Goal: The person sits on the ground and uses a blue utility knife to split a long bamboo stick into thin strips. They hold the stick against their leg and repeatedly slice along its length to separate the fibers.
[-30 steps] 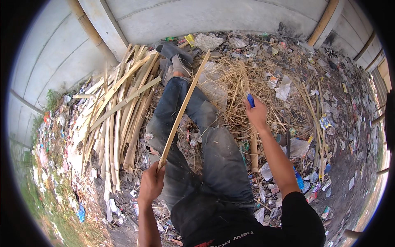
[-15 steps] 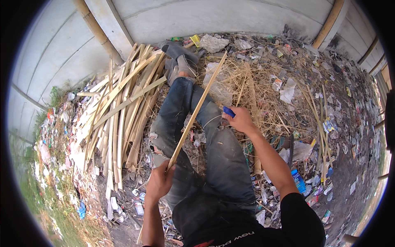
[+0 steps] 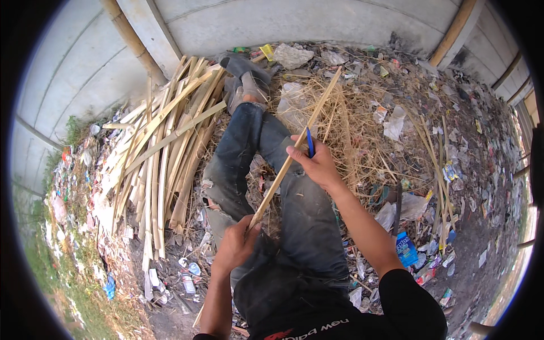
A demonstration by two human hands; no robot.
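A long, pale bamboo strip (image 3: 277, 180) slants up and away to the right across my legs. My left hand (image 3: 237, 245) is closed round its near end. Farther up the strip, my right hand (image 3: 316, 164) is closed on a tool with a blue handle (image 3: 310, 143); its working end is hidden, so its kind cannot be told. The thumb and fingers of that hand also press against the strip. Beneath both hands are my legs in dark, torn trousers (image 3: 309, 226), stretched out over the ground.
To the left lies a large pile of split bamboo strips (image 3: 164, 164). Thin shavings (image 3: 340, 124) are heaped beyond my right hand. A few more strips (image 3: 439, 170) lie at the right. Litter covers the ground, with a blue packet (image 3: 406, 249) by my right arm. A pale panel wall (image 3: 294, 22) stands behind.
My right hand, previously apart from the strip with the blue-handled tool, has come left and up against it. The strip's far end has swung right, and my left hand has shifted slightly right.
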